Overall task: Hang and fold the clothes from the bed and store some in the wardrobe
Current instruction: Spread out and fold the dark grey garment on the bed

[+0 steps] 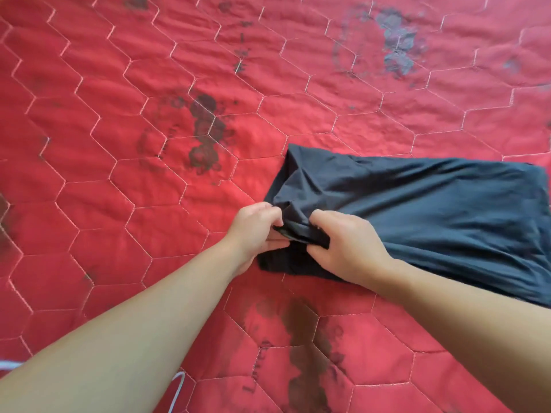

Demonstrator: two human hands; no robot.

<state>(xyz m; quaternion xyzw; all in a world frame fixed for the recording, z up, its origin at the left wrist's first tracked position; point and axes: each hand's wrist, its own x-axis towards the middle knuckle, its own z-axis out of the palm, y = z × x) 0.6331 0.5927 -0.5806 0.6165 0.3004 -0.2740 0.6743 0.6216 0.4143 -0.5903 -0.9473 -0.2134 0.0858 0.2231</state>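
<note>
On a bed covered by a red hexagon-quilted bedspread [149, 174], a dark navy garment [417, 222] lies partly folded at right, while the left hand [256, 231] and right hand [348, 248] pinch its bunched near-left edge, apparently to make another fold.

Single head view, close above, angled steeply down onto red quilt [119, 174]

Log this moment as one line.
left hand: grips garment edge | right hand: grips same edge | dark garment: on red quilt
</note>
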